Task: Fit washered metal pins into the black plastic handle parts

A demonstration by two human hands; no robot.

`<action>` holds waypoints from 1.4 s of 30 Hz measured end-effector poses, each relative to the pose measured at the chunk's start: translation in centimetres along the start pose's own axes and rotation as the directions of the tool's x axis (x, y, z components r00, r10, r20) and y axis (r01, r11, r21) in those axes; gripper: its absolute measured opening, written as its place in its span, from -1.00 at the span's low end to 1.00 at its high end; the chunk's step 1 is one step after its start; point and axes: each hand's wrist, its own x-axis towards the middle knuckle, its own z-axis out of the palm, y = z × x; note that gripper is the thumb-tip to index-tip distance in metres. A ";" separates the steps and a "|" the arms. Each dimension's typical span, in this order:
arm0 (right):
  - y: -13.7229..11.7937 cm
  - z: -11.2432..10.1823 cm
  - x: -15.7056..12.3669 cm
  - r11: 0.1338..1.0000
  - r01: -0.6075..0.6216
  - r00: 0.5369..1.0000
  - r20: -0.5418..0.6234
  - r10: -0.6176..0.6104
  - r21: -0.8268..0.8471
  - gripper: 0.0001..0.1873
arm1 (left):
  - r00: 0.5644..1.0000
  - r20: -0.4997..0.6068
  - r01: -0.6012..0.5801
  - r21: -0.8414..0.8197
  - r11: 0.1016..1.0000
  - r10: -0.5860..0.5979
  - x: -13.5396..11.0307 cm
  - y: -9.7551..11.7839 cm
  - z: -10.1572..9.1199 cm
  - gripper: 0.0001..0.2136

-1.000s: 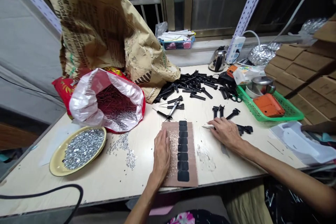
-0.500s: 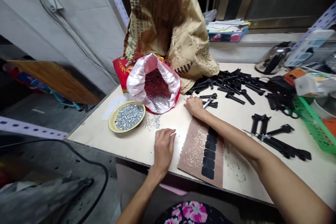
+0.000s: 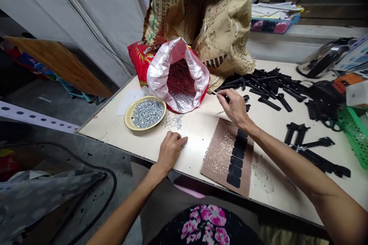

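From my distant post I saw the left hand (image 3: 170,149) low on the tabletop (image 3: 194,160), near its front edge, fingers curled narrowly together, thumb by a scatter of small silver pieces (image 3: 174,121); whether those fingertips pinched one, I could not tell; the right hand (image 3: 234,107) hung farther back, thumb and fingers closed on a slim pale tool (image 3: 213,92), its tip just beside the mouth of a red bag (image 3: 157,78) holding thin pins (image 3: 181,80); below that hand a brown board (image 3: 214,151) reached the front edge, pale specks on its left half and a row of black patches (image 3: 236,162) down its right; a yellow dish (image 3: 128,119) of silver pieces stood toward the left edge; black handled parts (image 3: 267,88) lay heaped along the back edge, with more spread toward the right edge.
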 end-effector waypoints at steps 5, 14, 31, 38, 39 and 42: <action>-2.1 -2.0 -4.6 0.999 0.041 0.992 0.123 -0.041 -0.002 -0.73 | 0.988 0.127 -0.103 0.123 0.987 0.087 0.9 -0.1 -0.1 -0.78; -3.9 -1.3 -9.6 0.999 0.044 0.959 0.279 -0.041 -0.005 -0.77 | 0.958 0.248 -0.203 0.226 0.953 0.145 2.4 0.8 -0.5 -0.83; -6.5 -0.5 -11.1 0.971 -0.040 0.961 0.274 -0.027 0.235 -0.71 | 0.802 0.388 0.404 -0.912 -0.066 -0.453 4.0 5.0 -1.7 -0.77; -6.2 -1.2 -10.6 0.979 -0.035 0.969 0.245 -0.015 0.199 -0.71 | 0.815 0.401 0.396 -0.913 -0.103 -0.419 4.4 5.5 -1.5 -0.78; -6.1 -1.3 -10.6 0.979 -0.033 0.969 0.245 -0.018 0.203 -0.71 | 0.815 0.405 0.392 -0.912 -0.120 -0.415 4.4 5.6 -1.5 -0.79; -5.8 -1.4 -10.6 0.975 -0.033 0.968 0.251 -0.024 0.220 -0.70 | 0.811 0.426 0.390 -0.905 -0.173 -0.400 4.7 5.6 -1.5 -0.78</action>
